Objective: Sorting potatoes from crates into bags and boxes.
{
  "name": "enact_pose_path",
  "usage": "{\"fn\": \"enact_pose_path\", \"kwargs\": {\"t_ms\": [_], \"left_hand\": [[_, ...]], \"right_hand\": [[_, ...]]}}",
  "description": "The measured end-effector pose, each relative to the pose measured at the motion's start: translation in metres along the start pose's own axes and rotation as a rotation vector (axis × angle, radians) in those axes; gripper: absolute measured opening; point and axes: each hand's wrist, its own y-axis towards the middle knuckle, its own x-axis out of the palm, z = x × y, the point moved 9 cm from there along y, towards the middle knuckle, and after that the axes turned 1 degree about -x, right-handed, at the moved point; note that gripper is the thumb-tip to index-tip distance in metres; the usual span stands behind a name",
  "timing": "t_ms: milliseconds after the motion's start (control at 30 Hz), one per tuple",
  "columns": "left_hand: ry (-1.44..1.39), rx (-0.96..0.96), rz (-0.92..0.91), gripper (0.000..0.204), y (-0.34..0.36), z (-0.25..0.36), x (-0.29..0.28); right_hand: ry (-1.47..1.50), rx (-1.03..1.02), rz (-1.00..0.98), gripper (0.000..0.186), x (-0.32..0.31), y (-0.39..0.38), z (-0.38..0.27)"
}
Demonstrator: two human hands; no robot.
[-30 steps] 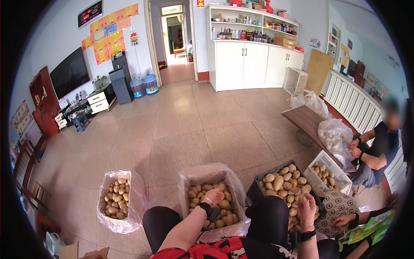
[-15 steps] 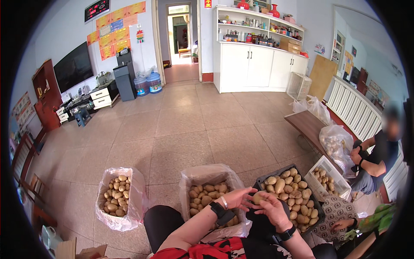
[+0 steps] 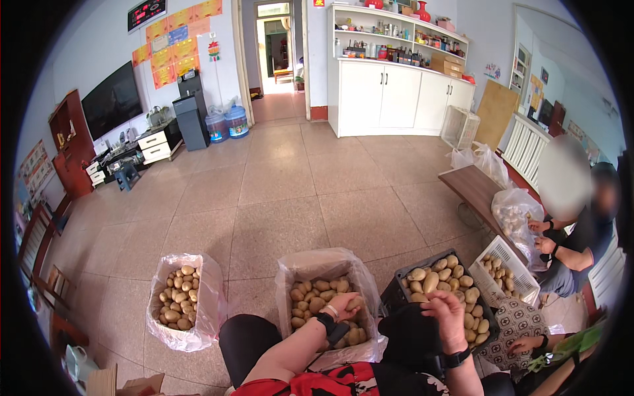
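Observation:
My left hand (image 3: 342, 307) is over the middle box (image 3: 288, 261), which is lined with clear plastic and filled with potatoes (image 3: 317, 304). Its fingers are closed round a potato (image 3: 355, 303), just above the others. My right hand (image 3: 448, 318) is raised at the near left side of a black crate (image 3: 398, 278) full of larger-looking potatoes (image 3: 453, 274). The fingers of that hand are loosely bent and apart, with nothing seen in them. My right knee, in dark cloth, stands between box and crate.
Another plastic-lined box (image 3: 209, 290) of potatoes stands at left. Beyond the black crate are a white basket (image 3: 526, 285) with potatoes, a low brown bench (image 3: 470, 188) and a filled clear bag (image 3: 517, 214). Co-workers sit at right; one has a hand (image 3: 526, 344) near a patterned cloth.
My hands have parted. The potato held between them has moved left and down with my left hand, over the middle box. My right hand has shifted right, toward the black crate.

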Motion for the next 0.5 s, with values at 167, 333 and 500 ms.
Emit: {"fn": "enact_pose_path", "kwargs": {"t_ms": [167,333,500], "left_hand": [[-0.133,0.371,-0.029,0.004,0.018,0.025,-0.086],[-0.278,0.416,0.238,0.014,0.037,0.03,-0.202],[-0.375,0.445,0.612,0.02,0.022,0.035,-0.265]], "right_hand": [[-0.082,-0.006,0.242,0.013,-0.101,0.008,0.034],[-1.163,0.363,0.091,0.037,-0.176,-0.037,0.139],[-1.015,0.187,-0.046,0.035,-0.167,-0.109,0.199]]}}
